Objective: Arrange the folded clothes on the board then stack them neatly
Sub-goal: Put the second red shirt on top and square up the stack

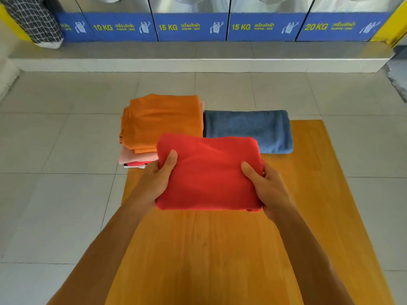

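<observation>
Blue panels (189, 27) along the machine fronts are lettered "10 KG", "15 KG" twice and "20 KG". One folded red cloth (209, 172) is gripped over the wooden board (220, 249) by two hands: the left hand (154, 181) and right hand (268, 188) each clamp a side edge, thumb on top, fingers hidden beneath. One blue towel (247, 130) lies at the board's far edge, beside one pile topped in orange (163, 122). The board's near half is left bare

red cloth (209, 172), orange shirt (163, 119), blue towel (248, 128)
</observation>
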`<action>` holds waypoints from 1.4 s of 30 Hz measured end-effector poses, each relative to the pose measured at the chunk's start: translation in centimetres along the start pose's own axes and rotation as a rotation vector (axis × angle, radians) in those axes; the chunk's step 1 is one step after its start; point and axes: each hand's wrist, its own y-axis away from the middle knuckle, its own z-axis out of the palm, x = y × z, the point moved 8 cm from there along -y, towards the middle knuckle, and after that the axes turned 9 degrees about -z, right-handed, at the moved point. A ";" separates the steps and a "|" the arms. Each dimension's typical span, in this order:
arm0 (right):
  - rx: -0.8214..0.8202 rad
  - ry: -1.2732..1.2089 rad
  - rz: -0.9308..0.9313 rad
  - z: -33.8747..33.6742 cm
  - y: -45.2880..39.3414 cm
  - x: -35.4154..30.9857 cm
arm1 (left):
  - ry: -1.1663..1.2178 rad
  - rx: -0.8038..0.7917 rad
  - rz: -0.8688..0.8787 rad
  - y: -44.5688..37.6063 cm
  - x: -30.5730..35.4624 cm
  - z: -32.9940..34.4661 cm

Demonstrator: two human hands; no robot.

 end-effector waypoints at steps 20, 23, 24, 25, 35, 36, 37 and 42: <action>-0.017 0.252 -0.225 17.4 -17.6 -10.9 | 0.208 0.264 -0.021 -12.9 11.4 -14.2; -0.003 0.390 -0.162 17.2 -18.5 -7.3 | 0.130 0.244 -0.135 -15.8 7.7 -13.3; -0.001 0.398 -0.156 17.1 -18.7 -6.8 | 0.130 0.230 -0.156 -16.3 7.1 -13.1; 0.002 0.394 -0.168 16.9 -18.9 -6.8 | 0.137 0.231 -0.161 -16.8 7.0 -13.2; 0.057 0.458 -0.187 15.6 -19.1 -6.9 | -0.127 0.370 -0.012 -17.5 7.7 -14.0; 0.097 0.500 -0.214 15.3 -18.9 -7.3 | -0.163 0.425 0.022 -17.3 8.0 -14.2; 0.148 0.564 -0.262 15.0 -18.6 -8.0 | -0.202 0.494 0.063 -17.1 8.5 -14.6; 0.179 0.911 -0.737 18.5 -16.5 -11.6 | -0.616 0.758 0.598 -14.3 14.4 -11.9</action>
